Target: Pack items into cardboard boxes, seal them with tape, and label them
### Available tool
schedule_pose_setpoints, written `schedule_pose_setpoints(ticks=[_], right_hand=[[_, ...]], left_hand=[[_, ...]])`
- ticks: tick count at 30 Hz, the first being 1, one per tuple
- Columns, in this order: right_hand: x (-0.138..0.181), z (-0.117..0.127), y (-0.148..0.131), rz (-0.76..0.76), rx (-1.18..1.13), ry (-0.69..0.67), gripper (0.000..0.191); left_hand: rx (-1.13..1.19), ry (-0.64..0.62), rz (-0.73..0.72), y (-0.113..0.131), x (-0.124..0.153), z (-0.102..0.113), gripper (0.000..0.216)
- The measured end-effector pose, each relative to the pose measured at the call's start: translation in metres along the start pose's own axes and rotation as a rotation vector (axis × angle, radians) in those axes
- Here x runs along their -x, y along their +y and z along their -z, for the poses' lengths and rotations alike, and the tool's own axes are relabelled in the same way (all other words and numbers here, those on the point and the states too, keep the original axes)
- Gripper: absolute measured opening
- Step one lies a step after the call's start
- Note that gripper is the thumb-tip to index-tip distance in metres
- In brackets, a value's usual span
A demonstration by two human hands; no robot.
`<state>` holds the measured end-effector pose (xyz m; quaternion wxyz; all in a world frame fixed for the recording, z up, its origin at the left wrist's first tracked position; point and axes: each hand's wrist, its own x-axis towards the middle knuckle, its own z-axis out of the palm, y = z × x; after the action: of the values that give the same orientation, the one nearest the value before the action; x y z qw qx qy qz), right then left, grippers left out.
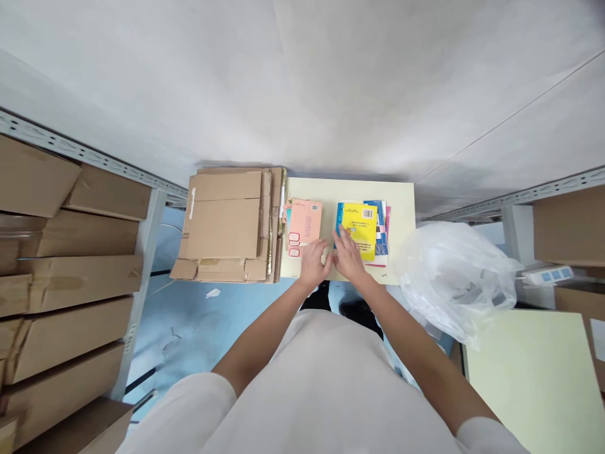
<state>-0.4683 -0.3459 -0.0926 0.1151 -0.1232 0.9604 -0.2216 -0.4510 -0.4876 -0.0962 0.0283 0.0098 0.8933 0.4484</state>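
Centrally, the left hand [314, 263] curls half-open at the pink book [306, 221]; the right hand [348, 257] spreads over the yellow book [363, 234], neither visibly gripping. Straightening seems in hand; edges presumably need squaring next.

So the pink book [309, 221] lies flat on top of its pile, barcode near the top right, red-outlined boxes near the lower left, a bit of teal poking out on the left. Left hand [314, 263] is at its lower right corner. The yellow book [363, 227] is flat too, barcode up top, with blue showing on both sides and pink edging out at right. Right hand's [350, 257] fingers are over its lower left.
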Motion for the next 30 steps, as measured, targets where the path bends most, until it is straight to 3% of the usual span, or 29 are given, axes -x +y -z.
schedule_pose_setpoints(ticks=[3, 5, 10, 14, 18, 22, 24, 26, 28, 30], right_hand=[[-0.024, -0.002, -0.020, 0.187, 0.044, -0.068, 0.068], [-0.033, -0.005, -0.028, 0.240, 0.100, -0.097, 0.063], [-0.033, -0.005, -0.036, 0.258, 0.240, -0.033, 0.032], [-0.023, 0.000, -0.037, 0.324, 0.271, -0.027, 0.032], [-0.002, 0.021, -0.032, 0.255, 0.067, 0.071, 0.038], [0.051, 0.070, -0.007, 0.080, -0.319, 0.296, 0.038], [0.091, 0.096, 0.012, 0.006, -0.552, 0.377, 0.032], [0.140, 0.118, 0.034, -0.111, -0.781, 0.484, 0.026], [0.193, 0.133, 0.056, -0.250, -0.955, 0.643, 0.024], [0.250, 0.142, 0.075, -0.373, -1.046, 0.830, 0.027]], left_hand=[[-0.298, 0.126, 0.087, -0.012, -0.004, 0.031, 0.045], [-0.405, 0.098, 0.116, -0.021, -0.004, 0.043, 0.047], [-0.490, 0.010, 0.009, -0.027, 0.005, 0.044, 0.043], [-0.544, -0.015, -0.070, -0.018, 0.007, 0.043, 0.032], [-0.461, 0.001, -0.216, 0.000, 0.007, 0.047, 0.022], [-0.165, 0.043, -0.310, 0.039, 0.007, 0.045, 0.034], [0.031, -0.085, -0.276, 0.067, 0.009, 0.033, 0.037], [0.243, -0.364, -0.226, 0.099, 0.016, 0.011, 0.037], [0.418, -0.645, -0.176, 0.134, 0.031, -0.020, 0.038], [0.528, -0.819, -0.143, 0.170, 0.056, -0.056, 0.039]])
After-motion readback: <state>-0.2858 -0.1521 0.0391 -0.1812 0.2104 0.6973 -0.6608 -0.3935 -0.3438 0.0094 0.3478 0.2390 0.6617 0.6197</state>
